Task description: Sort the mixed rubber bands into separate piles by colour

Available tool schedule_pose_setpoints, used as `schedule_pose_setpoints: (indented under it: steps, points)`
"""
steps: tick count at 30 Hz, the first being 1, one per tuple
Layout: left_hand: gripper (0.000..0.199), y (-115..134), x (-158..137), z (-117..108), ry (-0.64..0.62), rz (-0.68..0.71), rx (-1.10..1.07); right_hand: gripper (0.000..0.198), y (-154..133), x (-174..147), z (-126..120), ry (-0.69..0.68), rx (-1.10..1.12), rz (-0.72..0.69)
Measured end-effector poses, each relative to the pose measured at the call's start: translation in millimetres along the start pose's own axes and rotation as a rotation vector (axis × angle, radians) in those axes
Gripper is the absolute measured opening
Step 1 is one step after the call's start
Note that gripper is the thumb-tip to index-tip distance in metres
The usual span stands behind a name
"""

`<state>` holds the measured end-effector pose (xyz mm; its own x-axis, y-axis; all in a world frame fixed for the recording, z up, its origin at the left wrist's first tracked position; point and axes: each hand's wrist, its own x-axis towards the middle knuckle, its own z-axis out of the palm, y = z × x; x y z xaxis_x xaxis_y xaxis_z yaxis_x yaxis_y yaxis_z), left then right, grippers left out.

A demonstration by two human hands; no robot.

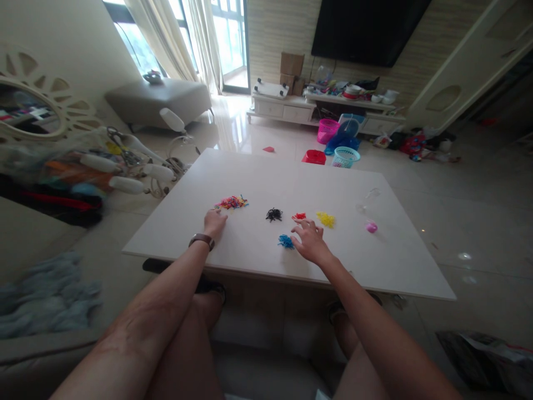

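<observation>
Piles of small thin pieces that look like rubber bands lie on the white table. My left hand point(215, 223), with a watch on its wrist, rests beside the mixed multicoloured pile point(232, 202); its thumb is apart from the fingers, whose tips are at the pile's edge. My right hand point(308, 242) is open, fingers spread, over the near side of the red pile point(298, 216), which it partly hides. The thumb of this hand is close to the blue pile point(285, 241). A black pile point(273, 214) lies between the hands, and a yellow pile point(326, 219) is right of the red one.
Towards the right of the white table point(250, 172) are a pink round object point(372, 226) and a clear item point(367, 201). Beyond the far edge stand a red stool or bucket point(314, 156) and a light blue basket point(345, 157). A lamp point(144, 169) with white shades stands left.
</observation>
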<state>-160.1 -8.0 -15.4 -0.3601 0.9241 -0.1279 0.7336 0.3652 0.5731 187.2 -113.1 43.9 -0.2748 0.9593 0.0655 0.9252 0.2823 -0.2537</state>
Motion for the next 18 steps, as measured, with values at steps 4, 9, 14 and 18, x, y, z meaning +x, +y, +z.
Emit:
schedule_pose_setpoints:
  steps: [4, 9, 14, 18]
  points:
    - [0.034, -6, 4, 2, 0.161, -0.057, -0.250, 0.026, 0, 0, -1, 0.011, 0.000, -0.001]
    - [0.027, -1, -1, 7, 0.200, -0.089, -0.377, 0.024, 0, 0, 0, 0.008, -0.009, -0.003]
    - [0.013, 26, -15, 16, 0.026, 0.209, -0.367, 0.021, 0, 2, 2, -0.017, 0.003, -0.016]
    - [0.007, 61, -41, 23, -0.211, 0.517, -0.398, 0.022, -1, 6, 4, 0.002, 0.019, -0.037]
